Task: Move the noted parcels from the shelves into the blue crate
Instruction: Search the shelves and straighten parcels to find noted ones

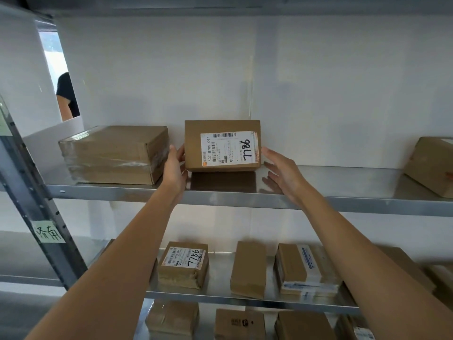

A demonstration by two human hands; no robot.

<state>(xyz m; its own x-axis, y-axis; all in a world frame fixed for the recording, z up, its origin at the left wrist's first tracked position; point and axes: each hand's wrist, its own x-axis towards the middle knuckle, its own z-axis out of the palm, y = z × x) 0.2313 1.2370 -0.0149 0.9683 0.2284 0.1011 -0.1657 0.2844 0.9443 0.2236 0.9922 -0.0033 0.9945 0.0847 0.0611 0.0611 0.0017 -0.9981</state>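
Observation:
A brown cardboard parcel stands on edge on the upper metal shelf, against the white back wall. Its white shipping label has "7786" handwritten on it, turned sideways. My left hand lies flat against the parcel's left side, fingers pointing up and thumb at the front edge. My right hand is spread open at the parcel's right side, fingertips at its right edge. A second parcel marked "7786" lies on the shelf below. The blue crate is out of view.
A large taped box sits close to the left of my left hand. Another box is at the far right. Several small parcels lie on the lower shelves. A grey shelf post rises at left; a person stands beyond it.

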